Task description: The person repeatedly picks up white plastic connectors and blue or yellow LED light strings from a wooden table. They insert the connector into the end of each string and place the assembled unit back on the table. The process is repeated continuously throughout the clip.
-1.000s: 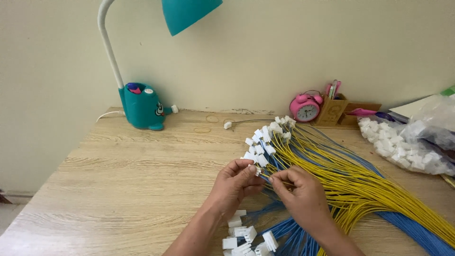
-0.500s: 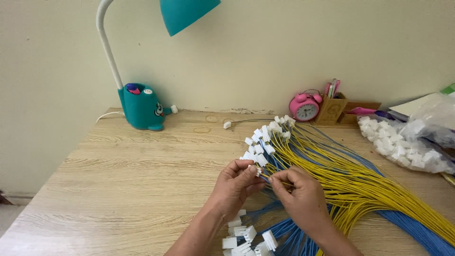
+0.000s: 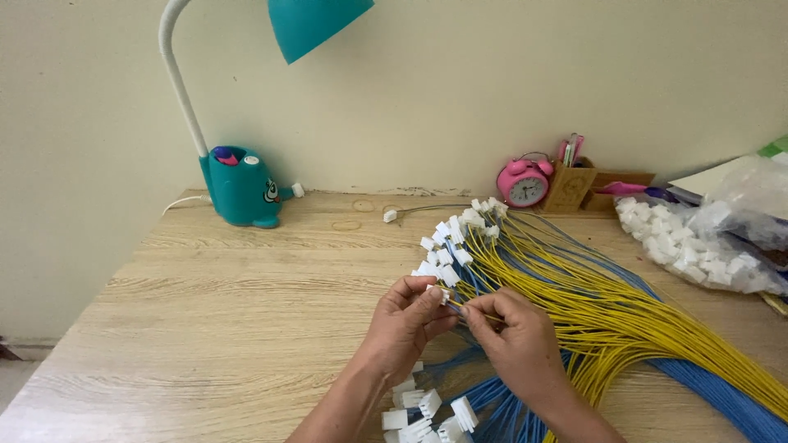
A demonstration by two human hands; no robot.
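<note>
Yellow wire (image 3: 480, 314) pinched in my right hand (image 3: 515, 336), white connector (image 3: 441, 294) gripped in my left hand (image 3: 404, 322); I line the tip up squarely with the connector's slot.

My left hand (image 3: 408, 321) and right hand (image 3: 515, 336) are bare: no gloves, rings or watch. Both forearms are uncovered; no sleeve reaches into view.

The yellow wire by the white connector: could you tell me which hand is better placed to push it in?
Probably the right hand: it pinches the yellow wire, while the left hand holds the white connector.
</note>
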